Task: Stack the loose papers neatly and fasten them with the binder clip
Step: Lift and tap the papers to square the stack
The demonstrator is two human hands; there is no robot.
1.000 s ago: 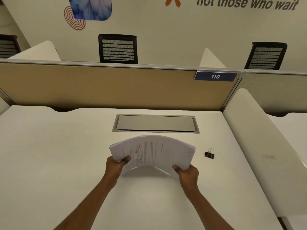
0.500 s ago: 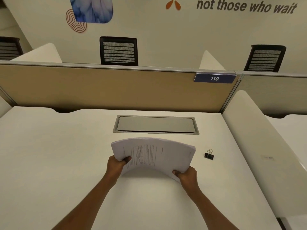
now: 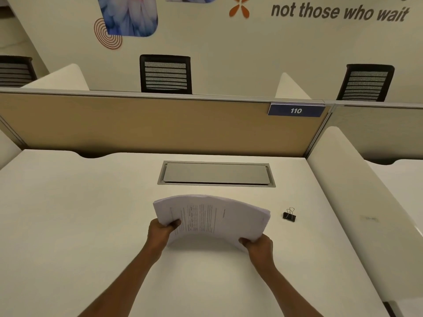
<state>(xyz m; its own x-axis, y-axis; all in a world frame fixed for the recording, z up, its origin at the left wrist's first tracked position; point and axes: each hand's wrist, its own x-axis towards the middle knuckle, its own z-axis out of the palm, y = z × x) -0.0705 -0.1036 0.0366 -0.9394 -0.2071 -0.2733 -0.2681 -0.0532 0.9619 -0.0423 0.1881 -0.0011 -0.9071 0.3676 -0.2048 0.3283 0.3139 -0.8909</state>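
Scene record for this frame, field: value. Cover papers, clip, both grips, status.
papers: thick white stack of printed paper sheets, bowed upward between the hands
left grip: hand holds the stack's left edge
right grip: hand holds the stack's right edge
clip: small black binder clip with wire handles, lying on the white desk, right of the stack, untouched
hatch: grey metal cable hatch, behind the stack, closed
status: papers gathered, not yet clipped

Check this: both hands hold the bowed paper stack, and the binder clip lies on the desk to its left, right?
No: the head view shows the binder clip on the desk to the right of the paper stack, held bowed by the left hand and right hand.
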